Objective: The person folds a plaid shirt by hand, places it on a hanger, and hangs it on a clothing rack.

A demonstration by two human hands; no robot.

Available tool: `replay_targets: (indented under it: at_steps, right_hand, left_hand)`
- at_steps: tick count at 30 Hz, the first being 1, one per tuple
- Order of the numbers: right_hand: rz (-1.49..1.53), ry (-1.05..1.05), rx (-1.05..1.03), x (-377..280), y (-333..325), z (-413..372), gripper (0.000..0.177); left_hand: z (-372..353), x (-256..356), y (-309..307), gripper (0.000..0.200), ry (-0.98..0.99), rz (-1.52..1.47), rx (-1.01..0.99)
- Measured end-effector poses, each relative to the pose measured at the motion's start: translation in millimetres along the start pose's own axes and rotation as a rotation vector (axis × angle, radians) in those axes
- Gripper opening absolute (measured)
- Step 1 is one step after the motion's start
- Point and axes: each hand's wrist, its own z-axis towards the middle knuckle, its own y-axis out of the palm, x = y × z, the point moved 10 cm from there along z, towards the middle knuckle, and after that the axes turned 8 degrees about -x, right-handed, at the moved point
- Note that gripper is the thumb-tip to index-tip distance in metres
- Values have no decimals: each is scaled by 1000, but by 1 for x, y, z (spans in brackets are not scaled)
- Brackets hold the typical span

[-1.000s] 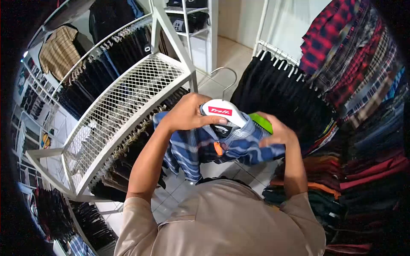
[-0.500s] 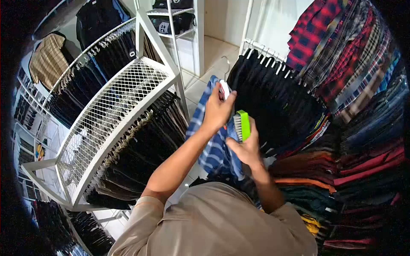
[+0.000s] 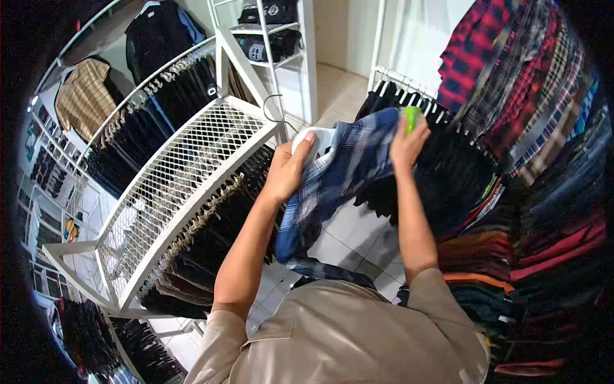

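Note:
A blue plaid shirt (image 3: 348, 153) hangs on a white hanger (image 3: 320, 142) with a metal hook at the top. My left hand (image 3: 288, 168) is closed on the hanger by the shirt's collar, thumb on the white plastic. My right hand (image 3: 409, 142) is closed round a green brush (image 3: 411, 119), beside the far end of the shirt's raised part. The brush is blurred and its bristles do not show. The lower part of the shirt droops toward my body.
A white mesh-topped rack (image 3: 185, 160) with dark trousers beneath stands to the left. Black trousers (image 3: 441, 150) hang on a rail at the right, near plaid shirts (image 3: 511, 83). White shelves (image 3: 272, 57) stand ahead. Floor tiles (image 3: 342, 240) show below the shirt.
My left hand has moved left and down with the hanger. My right hand has moved up and right with the brush. The shirt is now spread out between them.

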Motion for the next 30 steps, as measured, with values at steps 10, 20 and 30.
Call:
replay_targets:
  at_steps: [10,20,30]
  right_hand:
    - [564,-656,-498,-204,32,-209,81]
    - [472,-902,-393,-225,46,-173,81]
    - [209,-392,122,-157,7,-24,66]
  left_hand:
    - [40,26,-40,56,2,113,157]
    - [42,52,-74,50,57,-117,151]
    - [-6,40,-79,56,-101,-140,158]
